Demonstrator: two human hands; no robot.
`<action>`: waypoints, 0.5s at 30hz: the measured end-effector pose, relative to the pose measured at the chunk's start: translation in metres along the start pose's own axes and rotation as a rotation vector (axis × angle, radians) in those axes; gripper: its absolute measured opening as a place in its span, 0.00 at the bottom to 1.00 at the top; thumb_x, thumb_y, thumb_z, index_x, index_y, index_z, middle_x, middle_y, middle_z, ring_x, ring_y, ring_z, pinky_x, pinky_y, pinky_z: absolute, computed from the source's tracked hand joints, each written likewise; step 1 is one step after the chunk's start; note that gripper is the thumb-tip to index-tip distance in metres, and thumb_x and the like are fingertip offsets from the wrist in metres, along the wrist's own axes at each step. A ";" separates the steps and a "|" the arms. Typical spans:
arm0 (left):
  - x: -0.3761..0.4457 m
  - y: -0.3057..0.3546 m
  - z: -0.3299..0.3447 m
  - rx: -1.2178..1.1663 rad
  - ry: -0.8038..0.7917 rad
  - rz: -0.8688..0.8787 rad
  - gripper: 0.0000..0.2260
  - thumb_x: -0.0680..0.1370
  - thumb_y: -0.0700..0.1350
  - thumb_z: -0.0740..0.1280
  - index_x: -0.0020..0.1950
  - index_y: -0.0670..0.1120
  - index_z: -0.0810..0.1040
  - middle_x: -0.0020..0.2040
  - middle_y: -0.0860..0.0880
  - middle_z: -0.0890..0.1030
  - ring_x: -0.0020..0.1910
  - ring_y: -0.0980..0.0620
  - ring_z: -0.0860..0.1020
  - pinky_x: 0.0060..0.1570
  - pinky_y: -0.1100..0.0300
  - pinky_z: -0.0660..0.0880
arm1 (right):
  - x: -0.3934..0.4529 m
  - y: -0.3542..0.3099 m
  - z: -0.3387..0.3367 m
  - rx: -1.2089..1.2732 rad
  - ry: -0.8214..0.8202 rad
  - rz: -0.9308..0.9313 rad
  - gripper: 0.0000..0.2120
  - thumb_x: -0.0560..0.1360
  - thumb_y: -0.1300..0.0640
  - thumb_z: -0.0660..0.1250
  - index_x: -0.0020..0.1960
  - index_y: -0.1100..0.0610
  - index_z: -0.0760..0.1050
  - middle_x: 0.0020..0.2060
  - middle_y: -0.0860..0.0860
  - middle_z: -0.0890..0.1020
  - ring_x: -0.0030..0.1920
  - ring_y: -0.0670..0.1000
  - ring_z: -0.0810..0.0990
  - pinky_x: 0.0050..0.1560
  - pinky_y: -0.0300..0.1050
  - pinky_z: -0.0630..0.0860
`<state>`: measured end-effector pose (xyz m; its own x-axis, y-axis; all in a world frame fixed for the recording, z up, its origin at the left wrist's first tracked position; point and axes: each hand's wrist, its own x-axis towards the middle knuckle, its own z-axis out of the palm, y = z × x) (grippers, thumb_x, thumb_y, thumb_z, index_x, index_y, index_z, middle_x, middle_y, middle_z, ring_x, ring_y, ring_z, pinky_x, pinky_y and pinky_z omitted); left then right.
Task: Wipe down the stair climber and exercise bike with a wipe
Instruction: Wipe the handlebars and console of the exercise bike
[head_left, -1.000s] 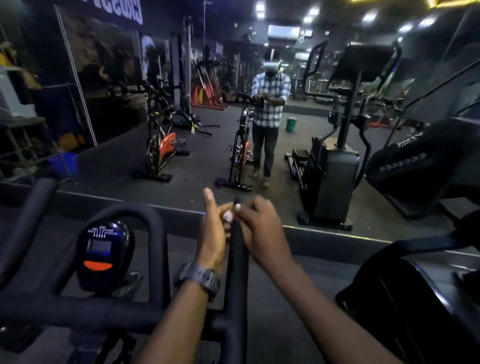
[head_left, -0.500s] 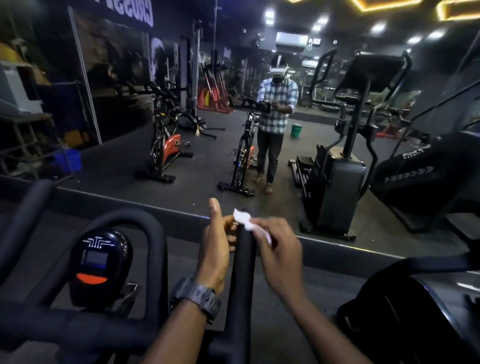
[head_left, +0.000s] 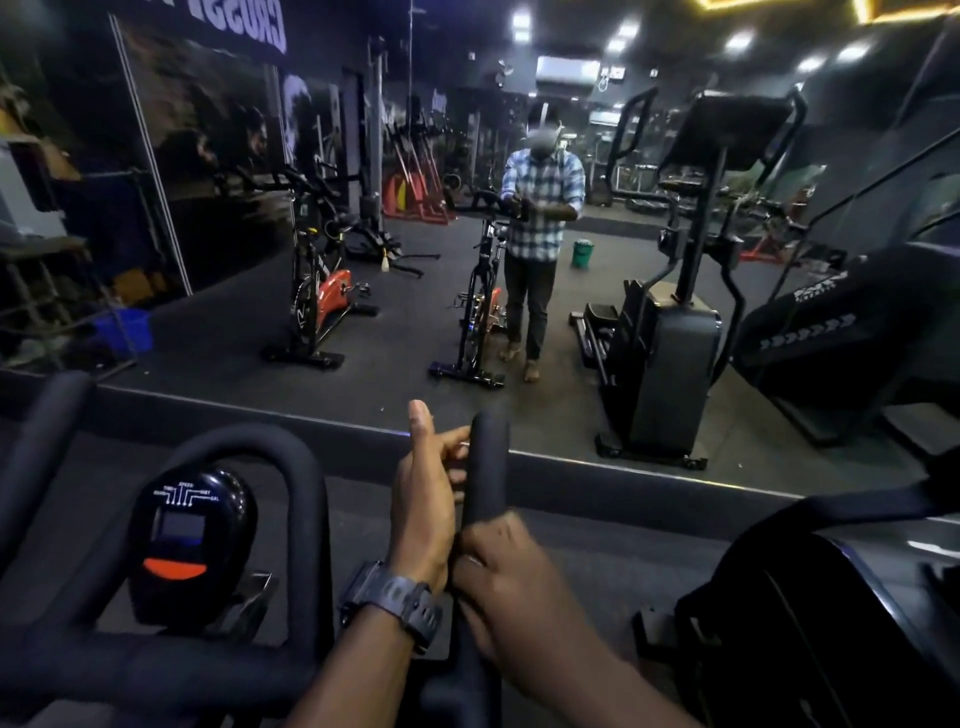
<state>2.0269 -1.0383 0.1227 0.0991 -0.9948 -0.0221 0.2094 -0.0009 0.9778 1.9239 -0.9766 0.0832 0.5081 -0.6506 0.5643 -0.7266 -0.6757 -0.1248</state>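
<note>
step: wiping the exercise bike's right handlebar horn (head_left: 485, 467)
left hand (head_left: 423, 499): beside the horn, fingers curled onto it near the tip, thumb up
right hand (head_left: 506, 582): wrapped round the horn lower down; wipe hidden, presumably under the palm
tip: keep the wipe fully encircling, drag toward the crossbar (head_left: 156, 675), left hand steadying
stair climber (head_left: 831, 597): right edge, well apart

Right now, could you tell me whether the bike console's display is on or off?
Cannot tell: the console screen shows a faint bluish grey, with no readable digits.

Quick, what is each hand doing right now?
Left hand: fingers curled on the handlebar grip, thumb up.
Right hand: wrapped round the same grip lower down; wipe not visible.
</note>
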 end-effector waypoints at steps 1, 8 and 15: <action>0.000 0.000 0.000 -0.004 -0.006 -0.004 0.38 0.73 0.73 0.46 0.51 0.49 0.85 0.39 0.52 0.86 0.39 0.57 0.84 0.39 0.61 0.78 | 0.003 0.007 -0.003 0.006 -0.051 -0.030 0.07 0.72 0.57 0.62 0.42 0.56 0.79 0.43 0.53 0.77 0.44 0.57 0.74 0.41 0.51 0.75; -0.005 0.003 0.001 0.006 -0.038 0.037 0.38 0.72 0.74 0.45 0.48 0.50 0.86 0.44 0.48 0.87 0.45 0.49 0.84 0.47 0.53 0.78 | 0.086 0.082 -0.024 0.041 0.357 0.378 0.07 0.77 0.59 0.67 0.52 0.55 0.83 0.45 0.50 0.79 0.47 0.50 0.78 0.49 0.45 0.75; -0.005 -0.004 0.007 0.036 0.013 0.091 0.39 0.70 0.81 0.45 0.51 0.56 0.85 0.46 0.50 0.87 0.51 0.49 0.84 0.60 0.44 0.76 | 0.008 0.022 0.011 0.560 0.560 0.678 0.13 0.76 0.67 0.68 0.49 0.49 0.81 0.47 0.44 0.84 0.51 0.42 0.81 0.52 0.38 0.77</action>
<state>2.0192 -1.0343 0.1200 0.1286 -0.9896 0.0651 0.1644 0.0860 0.9826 1.9169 -1.0008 0.0765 -0.3180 -0.7965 0.5142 -0.3879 -0.3856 -0.8372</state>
